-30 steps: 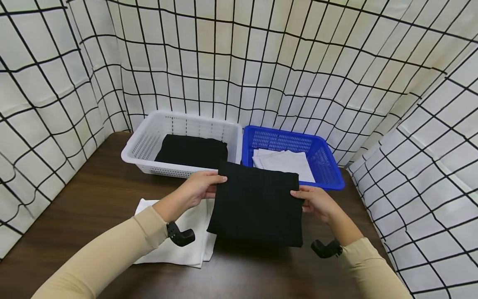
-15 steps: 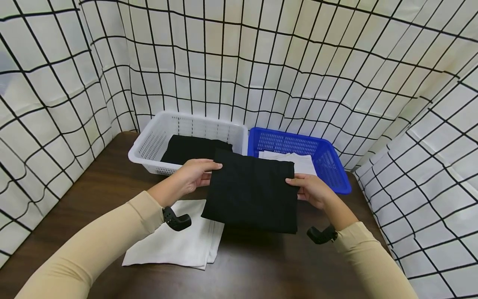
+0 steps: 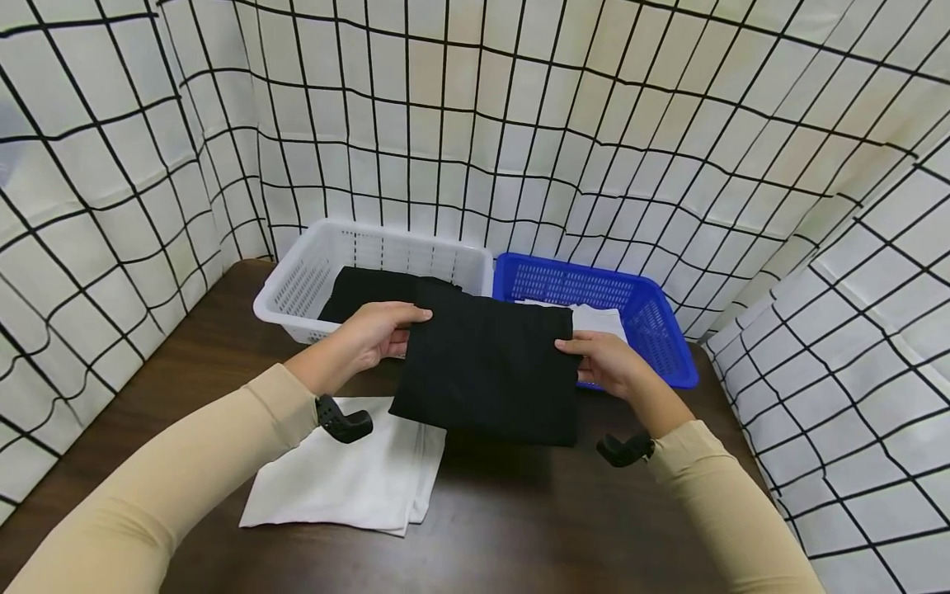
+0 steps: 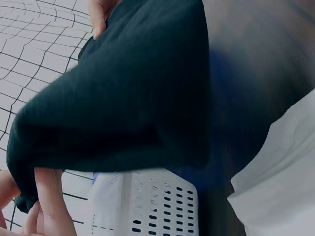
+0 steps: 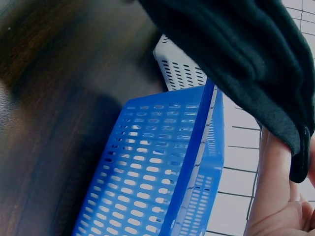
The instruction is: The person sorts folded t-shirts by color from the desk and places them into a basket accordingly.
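Observation:
A folded black cloth [image 3: 486, 367] hangs in the air between both hands, in front of the baskets. At its left edge my left hand [image 3: 377, 334] pinches it, thumb on top and fingers beneath; the left wrist view shows the cloth [image 4: 113, 98] drooping from that grip. My right hand [image 3: 604, 359] pinches the opposite edge the same way, and in the right wrist view its fingers [image 5: 275, 182] lie under the fabric. The cloth overlaps the front of the white basket [image 3: 297, 318], where another folded black cloth [image 3: 364, 290] lies.
Beside the white basket stands a blue basket [image 3: 656, 330] with folded white cloth [image 3: 597, 320] inside. A folded white cloth [image 3: 349, 478] lies on the brown table [image 3: 519, 528] below my left forearm. Grid-patterned white sheeting [image 3: 416, 107] encloses the back and sides.
Both hands have carried the black cloth forward and slightly left, towards the white basket. The head view has shifted a little; the baskets and the white cloth on the table stay in place.

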The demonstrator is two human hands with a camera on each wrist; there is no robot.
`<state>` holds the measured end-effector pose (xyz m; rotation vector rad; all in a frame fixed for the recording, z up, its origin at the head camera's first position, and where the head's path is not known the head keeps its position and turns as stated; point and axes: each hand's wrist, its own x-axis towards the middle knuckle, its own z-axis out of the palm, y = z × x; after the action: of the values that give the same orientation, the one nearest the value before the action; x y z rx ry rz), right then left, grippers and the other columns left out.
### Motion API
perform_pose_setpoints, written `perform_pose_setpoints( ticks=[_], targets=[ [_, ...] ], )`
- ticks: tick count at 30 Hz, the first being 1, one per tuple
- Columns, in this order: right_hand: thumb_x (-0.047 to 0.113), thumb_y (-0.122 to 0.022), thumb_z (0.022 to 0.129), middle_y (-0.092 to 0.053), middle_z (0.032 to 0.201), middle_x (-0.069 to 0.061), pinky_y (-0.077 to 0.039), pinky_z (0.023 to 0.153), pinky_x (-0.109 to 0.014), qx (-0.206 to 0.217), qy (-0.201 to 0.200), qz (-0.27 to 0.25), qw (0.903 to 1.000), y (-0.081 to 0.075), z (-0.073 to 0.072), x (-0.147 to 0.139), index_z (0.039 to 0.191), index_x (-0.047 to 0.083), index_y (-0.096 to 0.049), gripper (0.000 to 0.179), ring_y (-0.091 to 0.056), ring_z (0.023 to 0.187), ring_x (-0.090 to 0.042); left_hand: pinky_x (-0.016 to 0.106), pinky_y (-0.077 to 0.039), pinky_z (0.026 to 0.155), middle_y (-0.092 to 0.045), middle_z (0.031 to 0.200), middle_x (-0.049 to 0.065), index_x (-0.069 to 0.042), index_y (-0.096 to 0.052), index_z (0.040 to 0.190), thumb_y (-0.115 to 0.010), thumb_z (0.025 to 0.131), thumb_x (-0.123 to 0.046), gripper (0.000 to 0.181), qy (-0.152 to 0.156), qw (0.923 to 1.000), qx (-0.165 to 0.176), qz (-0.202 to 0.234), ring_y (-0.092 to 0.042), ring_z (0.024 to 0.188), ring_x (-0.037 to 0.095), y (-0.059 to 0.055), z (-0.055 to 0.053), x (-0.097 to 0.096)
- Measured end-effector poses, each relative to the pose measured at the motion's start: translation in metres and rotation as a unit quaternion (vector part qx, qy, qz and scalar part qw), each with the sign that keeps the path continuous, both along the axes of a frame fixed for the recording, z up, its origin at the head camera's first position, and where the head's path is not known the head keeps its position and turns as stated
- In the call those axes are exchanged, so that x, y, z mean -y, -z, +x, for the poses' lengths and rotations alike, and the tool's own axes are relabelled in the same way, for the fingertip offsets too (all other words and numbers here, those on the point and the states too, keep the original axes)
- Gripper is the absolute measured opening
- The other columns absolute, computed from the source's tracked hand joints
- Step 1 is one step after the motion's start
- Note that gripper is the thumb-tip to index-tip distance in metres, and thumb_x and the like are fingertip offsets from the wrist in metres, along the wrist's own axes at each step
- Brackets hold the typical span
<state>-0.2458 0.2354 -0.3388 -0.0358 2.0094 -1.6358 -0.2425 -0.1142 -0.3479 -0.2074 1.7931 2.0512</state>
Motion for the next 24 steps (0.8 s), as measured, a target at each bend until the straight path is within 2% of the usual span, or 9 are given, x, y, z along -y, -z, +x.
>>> perform_pose_setpoints(
  ticks=[2, 10, 17, 24],
  targets=[
    [0.021, -0.052, 0.104, -0.073, 0.094, 0.010, -0.060, 0.079, -0.022, 0.000, 0.002, 0.001, 1.0000, -0.004, -0.003, 0.003, 0.148, -0.004, -0.039, 0.052, -0.072, 0.083, -0.006, 0.025, -0.062, 0.071, -0.073, 0.078, -0.007, -0.006, -0.058, 0.115, -0.065, 0.096, -0.015, 0.023, -0.004, 1.0000, 0.000, 0.003, -0.073, 0.070, 0.008, -0.003, -0.002, 0.001],
    [0.019, -0.051, 0.105, -0.073, 0.091, 0.009, -0.060, 0.078, -0.023, 0.003, 0.007, 0.006, 0.9999, -0.018, -0.015, 0.014, 0.145, -0.002, -0.043, 0.046, -0.072, 0.082, -0.007, 0.023, -0.061, 0.074, -0.073, 0.080, -0.008, -0.006, -0.058, 0.115, -0.064, 0.097, -0.015, 0.021, 0.002, 1.0000, 0.005, -0.001, -0.073, 0.073, 0.008, -0.019, -0.013, 0.011],
    [0.019, -0.050, 0.105, -0.073, 0.093, 0.011, -0.060, 0.079, -0.022, 0.005, 0.002, -0.006, 1.0000, -0.027, -0.026, 0.020, 0.153, -0.001, -0.030, 0.056, -0.072, 0.083, -0.006, 0.023, -0.061, 0.072, -0.074, 0.078, -0.006, -0.009, -0.063, 0.105, -0.062, 0.098, -0.013, 0.008, 0.019, 0.9998, 0.001, 0.007, -0.073, 0.072, 0.008, -0.031, -0.028, 0.021],
    [0.018, -0.053, 0.104, -0.074, 0.088, 0.010, -0.060, 0.076, -0.022, 0.006, 0.014, -0.003, 0.9999, -0.032, -0.035, 0.026, 0.150, -0.001, -0.038, 0.052, -0.072, 0.080, -0.006, 0.022, -0.061, 0.070, -0.074, 0.074, -0.006, -0.009, -0.061, 0.107, -0.063, 0.097, -0.013, 0.011, 0.014, 0.9998, 0.007, -0.012, -0.073, 0.070, 0.007, -0.035, -0.034, 0.024]
  ],
)
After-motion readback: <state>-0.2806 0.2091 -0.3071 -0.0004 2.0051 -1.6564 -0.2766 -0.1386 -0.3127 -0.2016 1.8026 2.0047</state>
